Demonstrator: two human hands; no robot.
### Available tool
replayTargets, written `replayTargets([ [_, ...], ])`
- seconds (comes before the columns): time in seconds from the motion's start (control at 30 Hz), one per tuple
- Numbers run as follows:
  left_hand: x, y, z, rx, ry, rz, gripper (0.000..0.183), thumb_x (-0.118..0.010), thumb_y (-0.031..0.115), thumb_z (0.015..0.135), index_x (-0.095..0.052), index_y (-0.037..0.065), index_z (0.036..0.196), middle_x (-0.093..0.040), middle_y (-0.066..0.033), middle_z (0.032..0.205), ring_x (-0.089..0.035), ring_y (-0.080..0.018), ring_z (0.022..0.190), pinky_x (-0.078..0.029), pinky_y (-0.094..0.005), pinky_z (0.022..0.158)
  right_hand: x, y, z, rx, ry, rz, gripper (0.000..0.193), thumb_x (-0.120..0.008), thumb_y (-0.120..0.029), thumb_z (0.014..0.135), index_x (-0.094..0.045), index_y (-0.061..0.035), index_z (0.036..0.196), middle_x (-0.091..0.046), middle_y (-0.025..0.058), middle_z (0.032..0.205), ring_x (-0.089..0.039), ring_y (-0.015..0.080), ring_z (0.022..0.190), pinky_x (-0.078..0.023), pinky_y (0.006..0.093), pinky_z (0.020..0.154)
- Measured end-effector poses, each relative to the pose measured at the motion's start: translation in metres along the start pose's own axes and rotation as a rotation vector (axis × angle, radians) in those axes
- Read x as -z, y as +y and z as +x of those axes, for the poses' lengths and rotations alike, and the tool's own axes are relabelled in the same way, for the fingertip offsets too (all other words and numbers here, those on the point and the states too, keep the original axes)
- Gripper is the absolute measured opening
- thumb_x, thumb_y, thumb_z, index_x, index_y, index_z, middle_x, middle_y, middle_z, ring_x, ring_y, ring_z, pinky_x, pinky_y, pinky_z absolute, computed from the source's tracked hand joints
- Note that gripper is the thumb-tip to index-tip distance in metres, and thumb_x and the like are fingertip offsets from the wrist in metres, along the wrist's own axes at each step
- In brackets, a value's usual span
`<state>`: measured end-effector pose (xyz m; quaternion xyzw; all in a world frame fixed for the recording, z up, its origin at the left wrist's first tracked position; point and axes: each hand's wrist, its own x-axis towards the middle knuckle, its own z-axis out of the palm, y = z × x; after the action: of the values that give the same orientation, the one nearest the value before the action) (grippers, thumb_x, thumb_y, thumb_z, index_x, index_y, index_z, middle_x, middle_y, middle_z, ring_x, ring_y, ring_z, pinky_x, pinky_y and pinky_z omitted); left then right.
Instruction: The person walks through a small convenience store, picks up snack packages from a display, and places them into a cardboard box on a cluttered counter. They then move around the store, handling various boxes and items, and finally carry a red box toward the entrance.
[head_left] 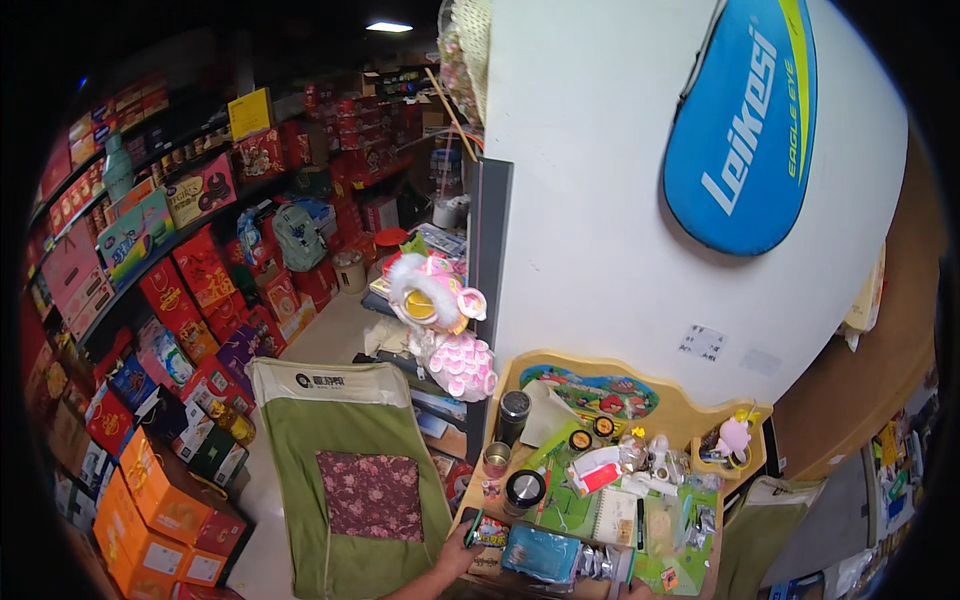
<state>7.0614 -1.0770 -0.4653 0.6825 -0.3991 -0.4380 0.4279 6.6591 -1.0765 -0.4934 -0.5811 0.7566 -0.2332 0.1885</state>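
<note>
My left hand (458, 550) is closed at the left end of a shallow drawer or box at the desk's front. Against its fingers is a thin dark object with a green edge (473, 528), whose kind I cannot make out. Beside that hand lies a colourful packet (490, 531). A blue pouch (541, 555) is in the middle, with silver foil packets (598, 562) to its right. My right hand (637, 590) shows only slightly at the bottom edge, near the right end, its fingers mostly hidden.
The wooden desk (738, 408) holds a black-lidded jar (525, 490), a dark flask (513, 412), a glass cup (497, 458) and a spiral notebook (614, 515). A green chair (345, 400) with a flowered cushion (370, 497) stands left. Orange boxes (150, 490) are stacked beyond it.
</note>
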Motion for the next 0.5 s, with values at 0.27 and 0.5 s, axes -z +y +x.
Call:
replayTargets([
  [0.27, 0.099, 0.000, -0.028, 0.442, -0.285, -0.448, 0.065, -0.064, 0.012, 0.083, -0.030, 0.008, 0.138, -0.050, -0.0123, 0.122, -0.051, -0.0214, 0.110, -0.042, -0.0314, 0.092, 0.063, -0.096, -0.080, 0.003, -0.100, -0.264, 0.037, -0.065, -0.030, 0.080, -0.063, 0.0035, 0.097, -0.063, 0.0270, 0.091, -0.060, 0.0428, 0.084, -0.048, 0.0449, 0.076],
  [0.5, 0.243, -0.039, -0.028, 0.434, -0.218, -0.644, 0.065, -0.060, 0.008, 0.080, -0.030, 0.009, 0.137, -0.055, -0.0141, 0.116, -0.058, -0.0255, 0.102, -0.049, -0.0388, 0.087, 0.039, -0.264, -0.117, -0.016, -0.344, -0.045, 0.033, -0.059, -0.027, 0.085, -0.063, -0.0024, 0.106, -0.064, 0.0237, 0.094, -0.062, 0.0395, 0.087, -0.049, 0.0435, 0.078],
])
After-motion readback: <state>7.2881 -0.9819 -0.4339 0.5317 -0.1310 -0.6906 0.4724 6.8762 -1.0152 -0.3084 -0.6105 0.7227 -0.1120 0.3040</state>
